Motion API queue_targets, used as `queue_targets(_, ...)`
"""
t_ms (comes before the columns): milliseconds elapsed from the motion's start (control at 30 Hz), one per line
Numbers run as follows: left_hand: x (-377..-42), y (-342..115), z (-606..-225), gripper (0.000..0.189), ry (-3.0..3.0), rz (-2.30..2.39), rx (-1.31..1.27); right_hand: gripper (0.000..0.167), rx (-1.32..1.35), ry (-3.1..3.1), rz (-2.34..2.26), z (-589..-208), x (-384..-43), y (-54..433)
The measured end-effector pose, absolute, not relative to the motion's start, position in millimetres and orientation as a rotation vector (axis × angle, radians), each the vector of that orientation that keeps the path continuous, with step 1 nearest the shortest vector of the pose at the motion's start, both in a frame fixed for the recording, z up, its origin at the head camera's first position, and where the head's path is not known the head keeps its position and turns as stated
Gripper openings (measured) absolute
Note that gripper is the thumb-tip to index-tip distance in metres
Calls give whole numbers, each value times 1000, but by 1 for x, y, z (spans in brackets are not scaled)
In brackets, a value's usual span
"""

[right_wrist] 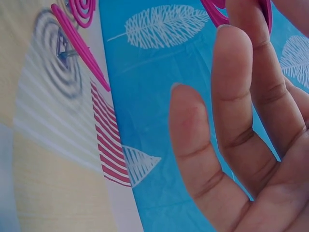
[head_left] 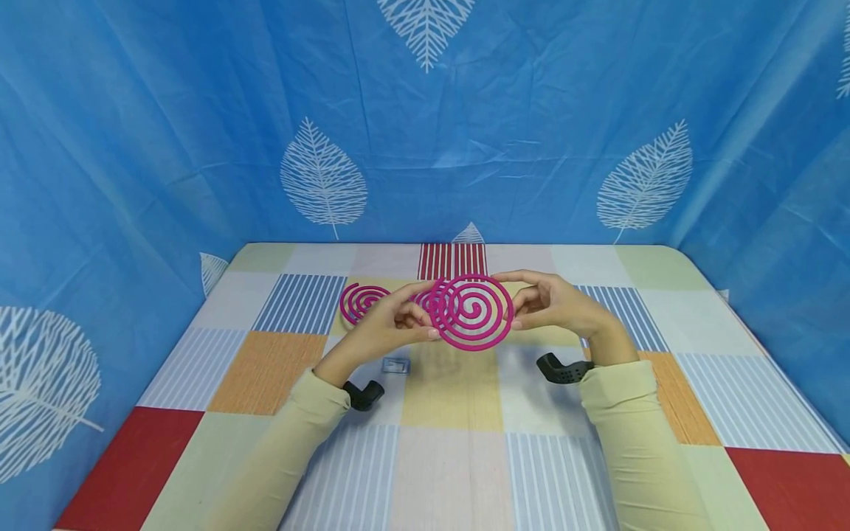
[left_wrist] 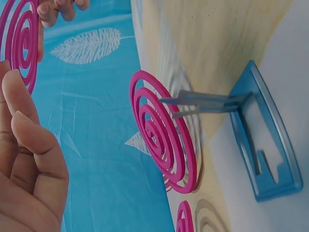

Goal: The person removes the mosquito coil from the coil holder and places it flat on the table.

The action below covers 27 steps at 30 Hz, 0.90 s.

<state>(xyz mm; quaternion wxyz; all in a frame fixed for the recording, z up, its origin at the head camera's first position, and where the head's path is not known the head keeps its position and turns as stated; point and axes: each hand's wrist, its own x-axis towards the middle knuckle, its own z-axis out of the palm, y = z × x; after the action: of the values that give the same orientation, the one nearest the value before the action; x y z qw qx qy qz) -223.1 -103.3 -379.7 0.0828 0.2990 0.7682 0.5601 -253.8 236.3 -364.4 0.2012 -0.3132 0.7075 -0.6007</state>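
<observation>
The head view shows a blue leaf-print curtain [head_left: 491,199] rising beyond a magenta spiral coil [head_left: 474,310], which the hands hold up above the table. The table's patchwork cloth [head_left: 451,464] spreads beneath the coil. Two cream sleeves [head_left: 637,435] reach toward it from the near side. The left hand [head_left: 392,321] pinches the coil's left edge with its fingertips; the right hand [head_left: 558,302] pinches its right edge. A second coil [left_wrist: 152,137] is partly behind the coil, a third [head_left: 369,302] farther left. Smallest, a blue metal stand [head_left: 396,366] sits nearer the person, left of the coil; whether its prong touches the second coil I cannot tell.
</observation>
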Motion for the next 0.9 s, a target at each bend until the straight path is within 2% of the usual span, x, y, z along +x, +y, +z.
queue_targets(900,-230,-75,-381,81,2294,1732,852,68,-899,1992,-1730,-365,-255,262)
